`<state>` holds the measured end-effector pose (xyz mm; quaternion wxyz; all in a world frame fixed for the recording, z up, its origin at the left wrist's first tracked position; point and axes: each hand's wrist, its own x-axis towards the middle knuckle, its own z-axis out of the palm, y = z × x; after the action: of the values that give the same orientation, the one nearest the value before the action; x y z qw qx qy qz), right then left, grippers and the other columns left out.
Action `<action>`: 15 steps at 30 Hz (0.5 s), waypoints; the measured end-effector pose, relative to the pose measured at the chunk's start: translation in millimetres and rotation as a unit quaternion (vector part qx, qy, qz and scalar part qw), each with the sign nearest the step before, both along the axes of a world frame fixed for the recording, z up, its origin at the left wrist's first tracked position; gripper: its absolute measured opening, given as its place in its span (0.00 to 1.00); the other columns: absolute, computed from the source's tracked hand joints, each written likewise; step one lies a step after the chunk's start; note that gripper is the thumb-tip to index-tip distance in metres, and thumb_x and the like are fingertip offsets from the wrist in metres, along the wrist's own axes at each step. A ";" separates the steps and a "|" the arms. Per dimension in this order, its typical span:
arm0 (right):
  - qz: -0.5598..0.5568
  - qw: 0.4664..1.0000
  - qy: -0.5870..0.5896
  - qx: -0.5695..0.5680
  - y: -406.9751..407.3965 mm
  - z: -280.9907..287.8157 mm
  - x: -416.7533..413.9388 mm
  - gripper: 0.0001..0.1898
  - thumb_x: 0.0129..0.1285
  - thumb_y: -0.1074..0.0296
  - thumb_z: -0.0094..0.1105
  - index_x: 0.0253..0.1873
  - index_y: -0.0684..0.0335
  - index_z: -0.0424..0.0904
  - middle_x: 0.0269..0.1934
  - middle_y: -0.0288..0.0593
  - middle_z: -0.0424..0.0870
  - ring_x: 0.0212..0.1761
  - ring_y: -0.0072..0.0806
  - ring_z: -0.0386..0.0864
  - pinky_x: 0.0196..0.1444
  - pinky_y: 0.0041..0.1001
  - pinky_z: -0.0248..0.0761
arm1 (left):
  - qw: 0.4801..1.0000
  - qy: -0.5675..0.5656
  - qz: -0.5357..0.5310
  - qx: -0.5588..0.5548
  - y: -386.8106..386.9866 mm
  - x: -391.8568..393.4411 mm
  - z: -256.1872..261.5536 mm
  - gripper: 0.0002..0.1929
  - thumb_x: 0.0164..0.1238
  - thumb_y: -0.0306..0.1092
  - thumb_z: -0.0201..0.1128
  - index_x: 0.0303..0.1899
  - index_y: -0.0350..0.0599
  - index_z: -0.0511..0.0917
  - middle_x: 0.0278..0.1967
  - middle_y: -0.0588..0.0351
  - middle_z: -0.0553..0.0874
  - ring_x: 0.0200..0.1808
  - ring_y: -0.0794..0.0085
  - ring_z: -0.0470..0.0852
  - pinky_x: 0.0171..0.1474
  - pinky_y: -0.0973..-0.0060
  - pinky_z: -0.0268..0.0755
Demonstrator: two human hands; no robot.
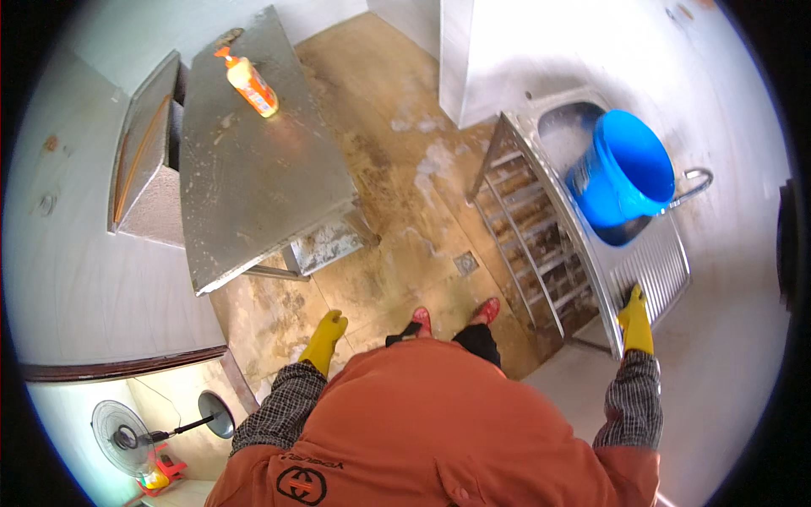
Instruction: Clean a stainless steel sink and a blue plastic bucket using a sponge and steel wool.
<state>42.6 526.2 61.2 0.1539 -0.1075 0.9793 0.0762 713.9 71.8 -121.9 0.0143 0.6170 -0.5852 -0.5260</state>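
Observation:
My right hand (635, 323), in a yellow rubber glove, is at the ribbed drainboard (656, 272) of a stainless steel sink unit. A small dark thing (627, 295), perhaps a scouring pad, shows at its fingers, partly hidden by the glove. Gloved in yellow too, my left hand (324, 339) hangs over the floor beside my body, fingers loosely bent, with nothing visible in it. Farther along the unit, a blue plastic bucket (589, 190) stands tilted in the sink basin (564, 120). The bent metal faucet (694, 184) rises behind the bucket.
A metal table (266, 171) to the left bears an orange-capped pump bottle (253, 87). Beside it stands a grey box-like unit (152, 203). The tiled floor (393, 209) is stained, with foam patches and a drain (466, 263). A pedestal fan (123, 437) stands beyond a doorway.

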 end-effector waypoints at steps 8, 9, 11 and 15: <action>-0.048 0.997 -0.029 0.057 0.0 5.9 4.4 0.59 0.55 0.79 0.68 0.85 0.53 0.35 0.83 0.67 0.45 0.78 0.60 0.64 0.78 0.39 0.62 | 0.997 0.002 0.017 0.072 -0.9 -27.1 29.6 0.29 0.69 0.38 0.67 0.68 0.34 0.74 0.63 0.39 0.82 0.64 0.56 0.81 0.67 0.64 0.71; -0.043 0.997 -0.029 0.052 -0.4 6.7 5.0 0.59 0.55 0.79 0.67 0.85 0.53 0.34 0.83 0.67 0.45 0.78 0.60 0.63 0.78 0.39 0.61 | 0.997 -0.001 0.014 0.077 0.6 -26.3 29.0 0.29 0.69 0.38 0.67 0.68 0.34 0.74 0.63 0.39 0.82 0.64 0.56 0.81 0.67 0.64 0.71; -0.046 0.997 -0.028 0.053 -4.1 8.8 6.3 0.59 0.55 0.77 0.68 0.85 0.53 0.35 0.82 0.67 0.46 0.78 0.61 0.64 0.78 0.40 0.61 | 0.998 0.019 0.025 0.063 1.7 -18.7 21.9 0.29 0.69 0.38 0.67 0.68 0.33 0.74 0.62 0.40 0.83 0.62 0.57 0.81 0.67 0.64 0.71; -0.030 0.998 -0.026 0.054 -10.2 7.6 5.5 0.58 0.54 0.80 0.65 0.85 0.52 0.35 0.82 0.67 0.45 0.78 0.60 0.64 0.78 0.39 0.62 | 0.998 0.011 0.015 0.062 -0.3 -13.8 9.9 0.29 0.69 0.39 0.68 0.68 0.33 0.74 0.61 0.40 0.83 0.58 0.60 0.83 0.59 0.67 0.76</action>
<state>48.1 516.0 68.8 0.1869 -0.0718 0.9722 0.1215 700.2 71.6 -112.1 -0.0091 0.6193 -0.5422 -0.5678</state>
